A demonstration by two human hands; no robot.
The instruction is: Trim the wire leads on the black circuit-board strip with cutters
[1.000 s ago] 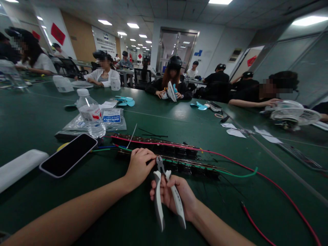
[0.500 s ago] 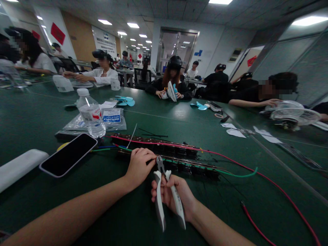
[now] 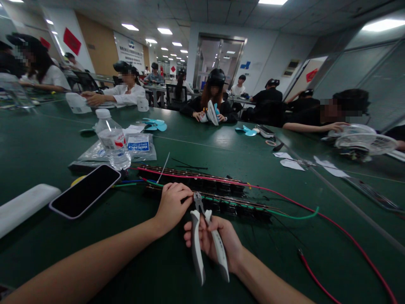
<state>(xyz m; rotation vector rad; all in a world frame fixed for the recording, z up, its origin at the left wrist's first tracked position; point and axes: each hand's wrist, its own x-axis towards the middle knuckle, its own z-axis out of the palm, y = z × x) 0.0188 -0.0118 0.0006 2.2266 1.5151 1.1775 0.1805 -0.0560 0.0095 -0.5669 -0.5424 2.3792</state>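
Note:
My right hand [image 3: 218, 240] holds diagonal cutting pliers [image 3: 218, 245] with white and grey handles, which stand spread apart. The pliers' jaws meet the near black strip [image 3: 240, 204], a row of dark blocks with bare copper-coloured wires and a green wire [image 3: 297, 217] along it. My left hand [image 3: 173, 207] is closed over that strip just left of the jaws, with its thumb and fingertips right at them. What exactly the fingertips pinch is hidden. Behind lies a second black strip [image 3: 190, 173] with a red wire [image 3: 272, 191] across it. A white cable tie [image 3: 163, 166] sticks up left of centre.
To the left are a phone [image 3: 85, 192], a white oblong object [image 3: 25, 207], a water bottle [image 3: 112, 141] and a plastic bag [image 3: 147, 147]. A short red cable [image 3: 316, 274] lies at front right. People across the table [image 3: 126, 253] handle fan parts.
The pliers and my left hand are almost where they were. The fingers of my right hand have loosened slightly outward at the left handle. At far left, a co-worker's hands have shifted.

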